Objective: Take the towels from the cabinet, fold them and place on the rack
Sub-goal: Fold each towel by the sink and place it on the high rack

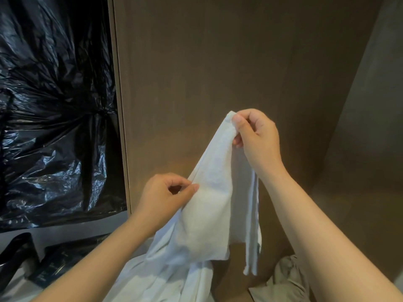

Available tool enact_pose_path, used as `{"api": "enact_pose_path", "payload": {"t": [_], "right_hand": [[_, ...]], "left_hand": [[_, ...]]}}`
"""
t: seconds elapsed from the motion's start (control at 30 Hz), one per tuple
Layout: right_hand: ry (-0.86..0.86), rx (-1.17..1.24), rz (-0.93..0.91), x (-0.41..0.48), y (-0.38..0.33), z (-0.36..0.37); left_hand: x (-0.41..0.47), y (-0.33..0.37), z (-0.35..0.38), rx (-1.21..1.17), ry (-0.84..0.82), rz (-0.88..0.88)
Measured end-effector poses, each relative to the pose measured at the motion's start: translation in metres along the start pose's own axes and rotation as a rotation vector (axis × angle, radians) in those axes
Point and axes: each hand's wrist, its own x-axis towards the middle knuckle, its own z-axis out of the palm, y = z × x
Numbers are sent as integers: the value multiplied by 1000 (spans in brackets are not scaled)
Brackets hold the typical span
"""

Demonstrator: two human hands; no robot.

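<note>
Before the brown cabinet panel (218, 62), the white towel (209, 203) hangs at centre, top corner pinched in the right hand (257, 136)'s fingers (238, 122) at one o'clock, the left hand (165, 197) pinching its eight-o'clock edge.

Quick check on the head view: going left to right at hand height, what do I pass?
black plastic → left hand → white towel → right hand → brown side panel
</note>
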Motion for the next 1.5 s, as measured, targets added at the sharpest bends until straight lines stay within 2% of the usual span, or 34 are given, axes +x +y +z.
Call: {"api": "enact_pose_path", "payload": {"t": [0.3,0.77,1.0,1.17,1.3,1.5], "right_hand": [[157,-29,-19,24,-11,-14],[176,-65,20,42,-17,-22],[183,-59,92,40,-5,-24],[185,-72,107,36,1,-21],[200,-67,117,35,4,-23],[222,-63,142,31,10,-26]], "left_hand": [[7,-3,8,62,61,30],[-6,-21,6,87,30,-10],[-11,-24,4,61,-8,-7],[-14,-28,7,-9,-14,-71],[-16,-36,4,-103,-143,-203],[-33,-54,8,-145,-272,-234]]}}
